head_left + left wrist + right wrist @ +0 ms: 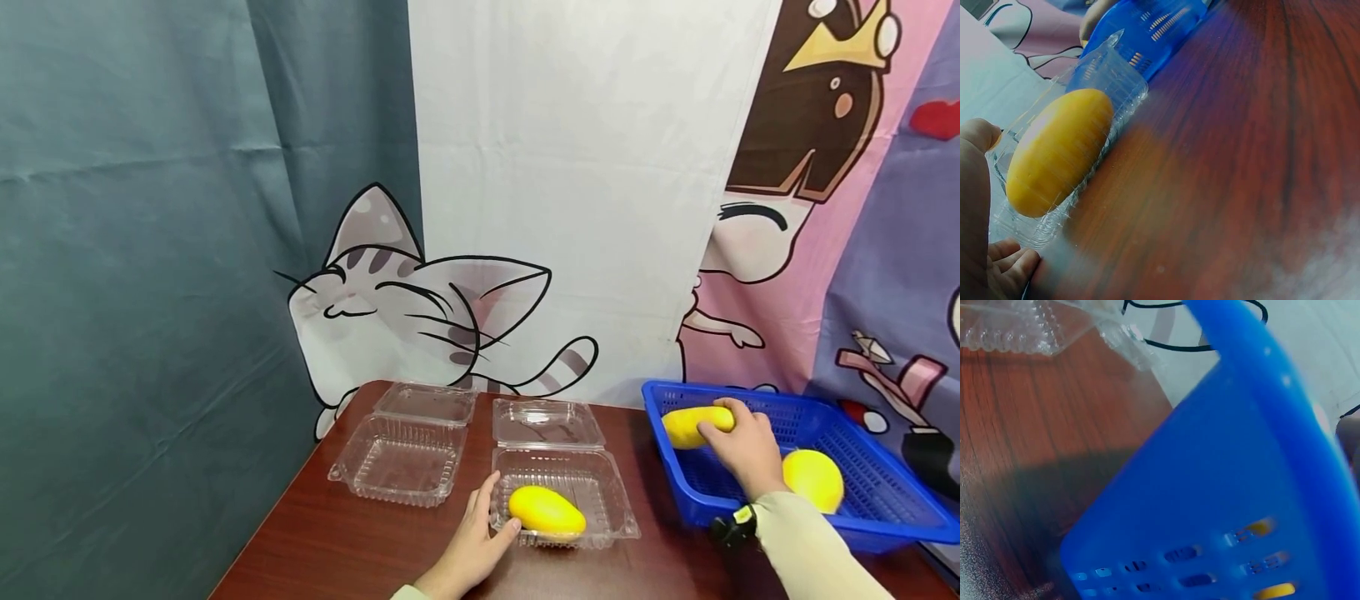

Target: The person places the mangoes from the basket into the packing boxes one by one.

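Yellow oval fruit lies inside clear plastic clamshell box, by its near wall; left hand, fingers loosely spread, touches box's near-left corner. Blue perforated plastic basket at right of dark red wooden desk: round yellow fruit near front edge; right hand grips elongated yellow fruit at far-left corner. Second clear plastic box: desk's rear-left corner.

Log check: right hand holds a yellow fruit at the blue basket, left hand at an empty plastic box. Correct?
One slip: the plastic box at the left hand isn't empty. The head view shows a yellow fruit lying in it. The rest stands.
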Available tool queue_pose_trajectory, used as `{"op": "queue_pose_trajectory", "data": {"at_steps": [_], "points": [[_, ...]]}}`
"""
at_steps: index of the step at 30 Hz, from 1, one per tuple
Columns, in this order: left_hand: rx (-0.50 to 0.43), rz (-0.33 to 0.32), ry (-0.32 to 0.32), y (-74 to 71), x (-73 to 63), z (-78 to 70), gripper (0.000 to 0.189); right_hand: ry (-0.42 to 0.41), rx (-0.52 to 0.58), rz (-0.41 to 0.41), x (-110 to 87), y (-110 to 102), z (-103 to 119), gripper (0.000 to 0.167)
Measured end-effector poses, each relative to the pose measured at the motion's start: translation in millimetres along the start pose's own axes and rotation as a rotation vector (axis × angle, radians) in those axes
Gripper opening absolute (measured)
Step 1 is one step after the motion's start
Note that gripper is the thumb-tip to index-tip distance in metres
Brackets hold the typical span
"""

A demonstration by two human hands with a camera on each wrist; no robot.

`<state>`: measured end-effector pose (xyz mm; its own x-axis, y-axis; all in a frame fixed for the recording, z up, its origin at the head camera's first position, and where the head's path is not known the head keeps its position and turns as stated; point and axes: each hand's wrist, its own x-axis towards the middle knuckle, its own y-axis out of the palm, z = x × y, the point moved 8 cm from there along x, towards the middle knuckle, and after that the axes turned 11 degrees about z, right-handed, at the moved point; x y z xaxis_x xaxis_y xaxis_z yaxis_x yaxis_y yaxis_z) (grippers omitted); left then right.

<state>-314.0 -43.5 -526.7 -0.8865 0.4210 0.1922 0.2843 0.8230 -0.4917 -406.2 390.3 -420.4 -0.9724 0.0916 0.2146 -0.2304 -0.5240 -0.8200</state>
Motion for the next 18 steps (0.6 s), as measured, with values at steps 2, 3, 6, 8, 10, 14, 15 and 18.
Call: {"op": "queue_pose_trajectory", "data": {"at_steps": [2,3,6,8,10,14,15,18], "points": [[-0.005,0.002,-0.001,0.2,0.4,0.1,0.077,0.023,0.020,-0.030,-1.4,-4,0,0.064],[-0.009,0.006,-0.007,0.6,0.5,0.6,0.077,0.035,0.032,-0.046,-2.4,-6,1,0.065],[-0.018,0.015,-0.014,1.1,0.1,1.3,0.078,0.061,0.076,-0.092,-5.5,-14,2,0.066],[-0.019,0.017,-0.016,1.1,-0.2,1.4,0.078,0.064,0.106,-0.126,-7.3,-20,4,0.064],[-0.016,0.015,-0.015,0.8,-0.5,0.8,0.078,0.058,0.127,-0.157,-8.2,-27,8,0.062],[-0.003,0.006,-0.002,0.1,-1.2,-0.8,0.077,0.035,0.163,-0.209,-10.5,-39,19,0.057],[0.000,0.003,0.002,-0.1,-1.2,-1.2,0.077,0.029,0.170,-0.217,-11.1,-42,23,0.057],[0.003,-0.001,0.007,-0.3,-1.0,-1.4,0.077,0.007,0.196,-0.240,-13.2,-48,35,0.055]]}}
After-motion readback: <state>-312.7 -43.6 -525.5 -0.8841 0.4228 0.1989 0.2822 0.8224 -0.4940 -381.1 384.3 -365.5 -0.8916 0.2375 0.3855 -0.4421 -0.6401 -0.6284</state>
